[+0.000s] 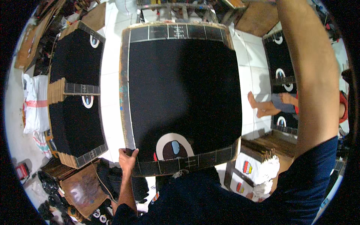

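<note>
A large board (123, 75) fills the middle, covered with black fabric (183, 86) and framed by dark gridded strips. At the fabric's lower edge is a cartoon print (174, 148) with a white arch, dark face, pale blue oval and red sliver. My left hand (127, 157) grips the board's lower left corner, thumb and fingers at its edge. My right arm (311, 82) reaches up along the right side of the picture; its hand is out of view beyond the top edge.
Similar boards with black fabric stand at left (75, 127) and right (277, 56). Another person's bare legs (262, 105) stretch across the tiles at right. A white bundle (35, 101) lies far left. Printed white items (247, 168) are stacked lower right. A stained wooden panel (82, 187) sits lower left.
</note>
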`<state>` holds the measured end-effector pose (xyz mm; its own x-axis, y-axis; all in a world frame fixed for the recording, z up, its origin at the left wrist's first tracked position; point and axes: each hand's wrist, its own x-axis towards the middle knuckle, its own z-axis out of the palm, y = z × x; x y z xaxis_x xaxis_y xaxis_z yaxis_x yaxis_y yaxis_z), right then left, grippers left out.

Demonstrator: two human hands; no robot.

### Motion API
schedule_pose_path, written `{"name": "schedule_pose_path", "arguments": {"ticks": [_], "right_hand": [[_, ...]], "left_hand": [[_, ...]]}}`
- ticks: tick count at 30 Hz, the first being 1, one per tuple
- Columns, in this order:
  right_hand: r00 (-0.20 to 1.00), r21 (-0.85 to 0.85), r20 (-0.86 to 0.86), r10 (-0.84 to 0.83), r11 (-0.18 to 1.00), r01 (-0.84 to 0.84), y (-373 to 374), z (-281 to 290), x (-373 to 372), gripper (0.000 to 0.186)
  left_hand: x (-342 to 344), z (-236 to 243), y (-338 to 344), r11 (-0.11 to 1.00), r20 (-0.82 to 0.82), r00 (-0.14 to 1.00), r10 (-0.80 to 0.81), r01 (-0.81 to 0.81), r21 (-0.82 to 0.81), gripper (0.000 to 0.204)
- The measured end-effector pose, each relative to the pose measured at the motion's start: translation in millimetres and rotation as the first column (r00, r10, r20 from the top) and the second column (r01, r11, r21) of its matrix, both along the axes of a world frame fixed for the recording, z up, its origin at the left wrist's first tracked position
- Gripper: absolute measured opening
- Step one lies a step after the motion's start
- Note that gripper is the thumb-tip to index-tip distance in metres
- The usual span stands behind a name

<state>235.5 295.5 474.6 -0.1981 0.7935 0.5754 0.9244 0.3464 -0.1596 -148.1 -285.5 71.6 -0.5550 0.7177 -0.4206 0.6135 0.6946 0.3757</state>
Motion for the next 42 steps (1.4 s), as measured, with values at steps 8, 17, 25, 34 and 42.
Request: {"name": "schedule_pose_path", "arguments": {"ticks": [8,17,25,34,42], "right_hand": [[0.999,-0.122,-0.044,-0.032,0.992,0.026,-19.7,2.5,-4.1,0.085],[0.994,-0.078,-0.007,-0.105,0.991,0.105,-20.5,3.7,-6.7,0.101],[0.997,-0.1,0.007,-0.074,0.992,0.075,-3.4,14.9,-6.9,0.099],[0.975,-0.043,-0.01,0.22,0.974,-0.22,34.7,23.3,-0.8,0.079],[0.997,-0.099,-0.045,0.071,0.992,-0.075,-2.2,9.9,-8.3,0.075]], "left_hand": [[-2.5,-22.0,0.6,1.0,0.026,1.0,0.0,0.0,0.019,0.067],[50.2,-6.8,151.4,0.801,-0.389,0.893,-0.228,0.399,0.447,0.079],[211.0,-3.3,478.3,0.55,-0.481,0.752,-0.451,0.658,0.515,0.084],[257.6,-61.0,544.5,0.638,-0.481,0.666,-0.57,0.728,0.252,0.084],[248.9,-55.0,545.7,0.629,-0.307,0.812,-0.497,0.581,0.517,0.078]]}}
